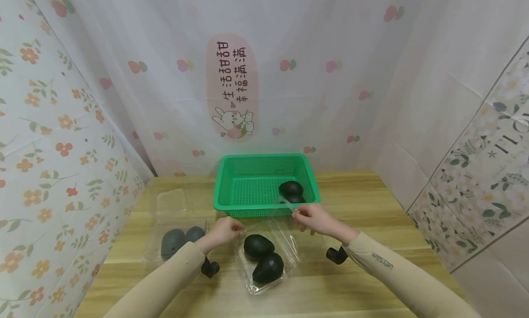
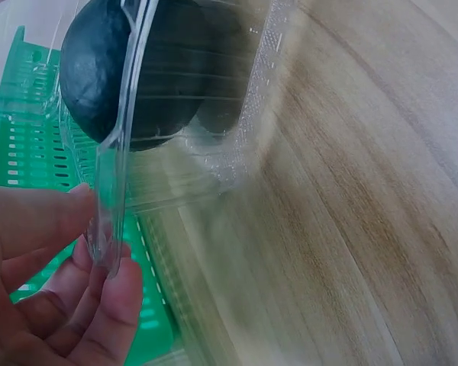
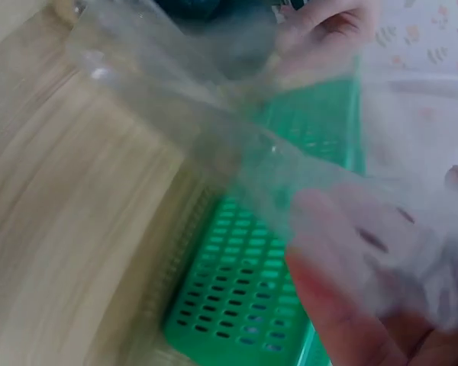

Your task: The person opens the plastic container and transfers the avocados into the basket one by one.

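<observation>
Two dark green avocados (image 1: 267,267) lie in the base of a clear plastic clamshell box (image 1: 254,288) in front of me. My left hand (image 1: 224,231) pinches the box's rim at its back left corner; in the left wrist view, the thumb and fingers (image 2: 120,309) close on the clear edge. My right hand (image 1: 317,220) grips the edge of the raised lid (image 1: 288,244), which stands tilted to the right of the base. The right wrist view shows the lid's plastic (image 3: 259,164) blurred across the fingers (image 3: 332,313).
Behind the box stands a green slotted basket (image 1: 225,208) with two avocados (image 1: 291,188) at its right end. To the left, a second clear clamshell (image 1: 171,202) lies lid up, holding two avocados (image 1: 172,242). A black device (image 1: 336,255) sits by each wrist. Curtains enclose the wooden table (image 1: 351,290).
</observation>
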The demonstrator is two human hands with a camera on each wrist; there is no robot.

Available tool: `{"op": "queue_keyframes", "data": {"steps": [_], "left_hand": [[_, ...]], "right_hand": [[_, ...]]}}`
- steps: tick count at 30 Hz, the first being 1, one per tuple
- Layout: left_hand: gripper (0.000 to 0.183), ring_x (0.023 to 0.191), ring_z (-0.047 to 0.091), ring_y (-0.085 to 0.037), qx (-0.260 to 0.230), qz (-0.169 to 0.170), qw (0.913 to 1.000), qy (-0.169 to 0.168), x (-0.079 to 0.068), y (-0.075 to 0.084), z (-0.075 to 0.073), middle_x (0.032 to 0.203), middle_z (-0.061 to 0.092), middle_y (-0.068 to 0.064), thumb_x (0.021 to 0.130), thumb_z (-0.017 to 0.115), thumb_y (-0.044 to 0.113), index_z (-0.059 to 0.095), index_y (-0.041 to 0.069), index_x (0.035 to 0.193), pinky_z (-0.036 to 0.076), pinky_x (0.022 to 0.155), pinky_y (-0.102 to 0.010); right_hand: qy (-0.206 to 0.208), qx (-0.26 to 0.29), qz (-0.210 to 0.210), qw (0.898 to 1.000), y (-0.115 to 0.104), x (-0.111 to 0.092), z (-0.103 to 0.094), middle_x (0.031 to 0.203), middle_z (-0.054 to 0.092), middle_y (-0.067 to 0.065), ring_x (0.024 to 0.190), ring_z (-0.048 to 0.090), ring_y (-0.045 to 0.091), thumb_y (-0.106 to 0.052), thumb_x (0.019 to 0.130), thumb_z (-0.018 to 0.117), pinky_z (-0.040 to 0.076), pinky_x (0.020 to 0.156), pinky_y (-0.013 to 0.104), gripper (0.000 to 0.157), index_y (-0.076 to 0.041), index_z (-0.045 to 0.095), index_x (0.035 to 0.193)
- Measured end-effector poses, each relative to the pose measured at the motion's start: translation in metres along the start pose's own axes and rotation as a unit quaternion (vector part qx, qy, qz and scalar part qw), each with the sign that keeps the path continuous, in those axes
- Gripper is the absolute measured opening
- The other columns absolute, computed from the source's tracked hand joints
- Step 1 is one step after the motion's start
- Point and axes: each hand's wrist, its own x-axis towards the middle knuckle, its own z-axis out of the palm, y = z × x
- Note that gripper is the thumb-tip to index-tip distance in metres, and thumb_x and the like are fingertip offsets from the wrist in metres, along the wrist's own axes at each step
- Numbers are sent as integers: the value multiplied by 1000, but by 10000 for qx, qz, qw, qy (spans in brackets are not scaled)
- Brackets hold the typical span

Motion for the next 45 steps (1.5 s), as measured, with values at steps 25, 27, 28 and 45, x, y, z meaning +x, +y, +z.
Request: {"op": "queue_keyframes", "data": {"steps": [25, 27, 28, 45], "left_hand": [[15, 89, 67, -21, 181, 69, 9989, 422, 15, -4, 2, 98, 73, -6, 87, 70, 5, 77, 6, 99, 53, 67, -30], [14, 88, 66, -21, 129, 60, 9988, 471, 16, -3, 2, 98, 72, -6, 87, 69, 5, 77, 6, 98, 53, 66, -31], [14, 87, 66, -20, 115, 65, 9986, 503, 16, -3, 2, 97, 72, -6, 87, 69, 5, 78, 6, 98, 53, 66, -31], [17, 95, 67, -24, 186, 114, 9974, 690, 13, -6, 6, 103, 71, -7, 90, 68, 12, 75, 6, 105, 56, 78, -39]], "right_hand": [[69, -68, 653, 9978, 50, -31, -1, 75, 66, 9, 58, 60, 17, -14, 99, 52, 53, 43, 43, 24, 7, 65, 95], [93, -103, 723, 9973, 55, -32, 2, 73, 64, 5, 57, 61, 18, -12, 97, 53, 53, 42, 40, 21, 5, 65, 92], [120, -117, 747, 9971, 58, -32, 4, 71, 63, 4, 57, 61, 18, -11, 95, 53, 53, 41, 40, 20, 4, 64, 90], [673, -153, 1055, 9920, 87, -29, 31, 55, 55, -2, 40, 46, 8, -20, 86, 68, 44, 35, 24, 25, -8, 57, 67]]}}
